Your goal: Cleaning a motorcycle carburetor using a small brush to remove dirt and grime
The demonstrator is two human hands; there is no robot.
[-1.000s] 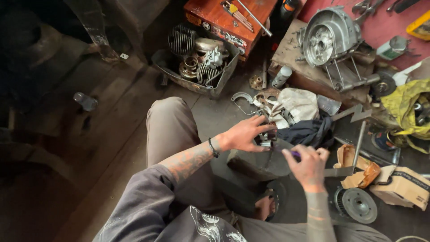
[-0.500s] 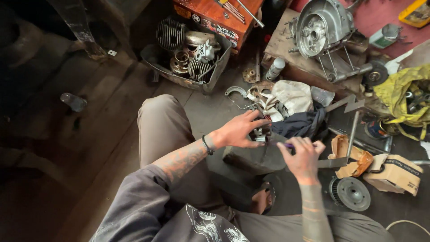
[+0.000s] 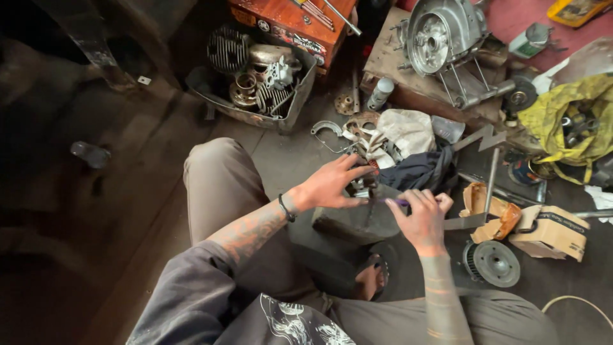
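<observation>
I sit on a dark workshop floor. My left hand (image 3: pixel 332 184) rests with fingers spread on a small metal part (image 3: pixel 359 187) that sits on top of a dark block (image 3: pixel 357 220) in front of my knee. My right hand (image 3: pixel 421 214) is closed around a thin tool with a purple handle (image 3: pixel 391 201), whose tip points left toward that part. What the small part is cannot be made out, because my fingers cover most of it.
A grey bin (image 3: pixel 255 112) of engine cylinders and parts stands beyond my knee. A silver engine casing (image 3: pixel 440 32) sits on a wooden board. Rags (image 3: pixel 402 131), a toothed pulley (image 3: pixel 493 262), a cardboard box (image 3: pixel 552 233) and a yellow bag (image 3: pixel 568 121) crowd the right.
Both hands stay on the block with the part and the tool. My left fingers have spread wider. The view has shifted slightly.
</observation>
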